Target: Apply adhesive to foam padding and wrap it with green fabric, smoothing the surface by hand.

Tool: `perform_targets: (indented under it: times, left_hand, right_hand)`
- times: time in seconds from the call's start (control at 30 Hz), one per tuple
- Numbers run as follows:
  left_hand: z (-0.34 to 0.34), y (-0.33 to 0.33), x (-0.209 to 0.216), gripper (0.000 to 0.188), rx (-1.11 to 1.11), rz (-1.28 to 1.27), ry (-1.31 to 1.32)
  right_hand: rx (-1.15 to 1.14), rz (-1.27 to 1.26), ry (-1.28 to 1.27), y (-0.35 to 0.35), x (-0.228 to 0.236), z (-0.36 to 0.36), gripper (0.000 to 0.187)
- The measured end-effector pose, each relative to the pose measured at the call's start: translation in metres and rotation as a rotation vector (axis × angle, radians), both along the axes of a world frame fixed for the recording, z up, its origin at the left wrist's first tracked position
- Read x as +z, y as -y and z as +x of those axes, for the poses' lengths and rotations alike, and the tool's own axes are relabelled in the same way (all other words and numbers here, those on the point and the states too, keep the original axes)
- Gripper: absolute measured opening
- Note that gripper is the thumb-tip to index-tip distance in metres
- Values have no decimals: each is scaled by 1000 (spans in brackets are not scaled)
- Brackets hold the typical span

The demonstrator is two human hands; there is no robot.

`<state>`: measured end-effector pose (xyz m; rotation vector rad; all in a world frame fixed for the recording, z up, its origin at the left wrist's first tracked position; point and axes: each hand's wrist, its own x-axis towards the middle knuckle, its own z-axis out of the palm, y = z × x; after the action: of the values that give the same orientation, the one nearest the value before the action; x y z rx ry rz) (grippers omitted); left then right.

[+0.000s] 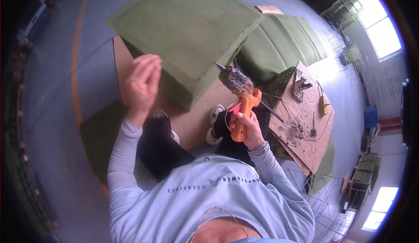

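Note:
My right hand grips an orange glue gun by its handle, with a red trigger under the fingers. Its front is wrapped in dark, crusted material, and the pointed nozzle aims up and left. A dark rod sticks out behind it. In front of me stands a large green box-shaped piece, its top covered in thin, mesh-like material. The glue gun's nozzle is close to the box's near right corner. My left hand is raised beside the box's left edge, slightly blurred, fingers loosely bent with nothing visible in them.
At right, a cardboard-topped stand bears dark residue, a stained block, a small fork-like tool and a yellow corded piece. Behind lies a ribbed green piece. Cardboard covers floor by my feet. Wire frames stand lower right.

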<state>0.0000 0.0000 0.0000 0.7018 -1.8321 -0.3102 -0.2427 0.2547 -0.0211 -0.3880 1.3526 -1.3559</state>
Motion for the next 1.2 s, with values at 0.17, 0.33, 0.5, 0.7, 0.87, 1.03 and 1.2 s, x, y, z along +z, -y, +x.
perform_targets:
  times: [0.17, 0.33, 0.5, 0.7, 0.87, 1.03, 1.2]
  left_hand:
    - [11, 135, 64, 28, 184, -111, 270]
    - [-15, 276, 33, 54, 246, 103, 643]
    - [-23, 324, 20, 58, 215, 251, 796]
    - [-19, 338, 15, 58, 254, 370, 880]
    - [-6, 316, 16, 56, 384, 334, 958]
    - [11, 244, 10, 48, 510, 299, 942]
    - [15, 168, 19, 44, 545, 265, 989]
  right_hand:
    - [74, -459, 462, 48, -16, 28, 40]
    - [302, -592, 651, 72, -31, 50, 56]
    - [357, -706, 674, 84, -41, 75, 72]
    - [321, -678, 564, 103, -58, 81, 74]
    - [169, -414, 419, 100, -52, 75, 65]
    - [24, -341, 426, 89, -58, 28, 60]
    - [-93, -558, 459, 74, -18, -34, 68]
